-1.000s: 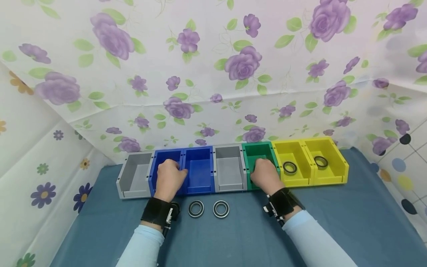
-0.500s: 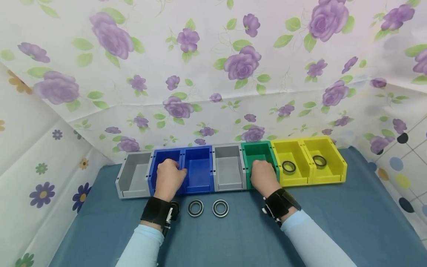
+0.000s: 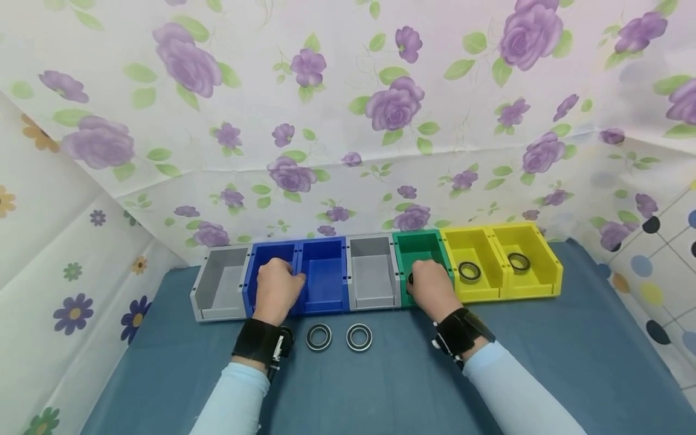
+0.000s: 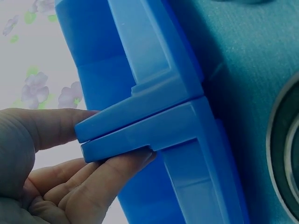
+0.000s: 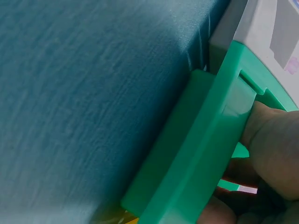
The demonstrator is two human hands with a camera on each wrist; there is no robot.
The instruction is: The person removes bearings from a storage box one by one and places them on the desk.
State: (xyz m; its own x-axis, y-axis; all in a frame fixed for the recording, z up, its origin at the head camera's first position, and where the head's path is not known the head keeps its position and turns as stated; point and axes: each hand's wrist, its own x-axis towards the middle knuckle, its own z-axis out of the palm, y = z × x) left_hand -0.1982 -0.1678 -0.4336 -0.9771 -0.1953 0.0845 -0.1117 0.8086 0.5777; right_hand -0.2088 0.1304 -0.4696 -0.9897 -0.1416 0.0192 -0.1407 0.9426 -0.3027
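Note:
In the head view my left hand (image 3: 278, 290) reaches over the left blue bin (image 3: 272, 248). The left wrist view shows its thumb and fingers pinching the touching side walls of that bin and the right blue bin (image 3: 324, 284). My right hand (image 3: 432, 290) is inside the green bin (image 3: 418, 243), fingers curled downward. A dark bearing (image 3: 410, 278) shows at its left edge, in its grip, mostly hidden by the hand. From the right wrist, the thumb is behind the green front wall (image 5: 201, 140) and the fingers are partly hidden.
Two bearings, one left (image 3: 319, 337) and one right (image 3: 359, 337), lie on the blue cloth (image 3: 375, 393). Each yellow bin holds a bearing, the inner one (image 3: 469, 272) and the outer one (image 3: 519, 263). Grey bins stand at the left end (image 3: 223, 284) and mid-row (image 3: 373, 275).
My right hand has shifted slightly within the green bin, and a dark bearing edge now shows beside its fingers. The left hand keeps its place on the blue bins.

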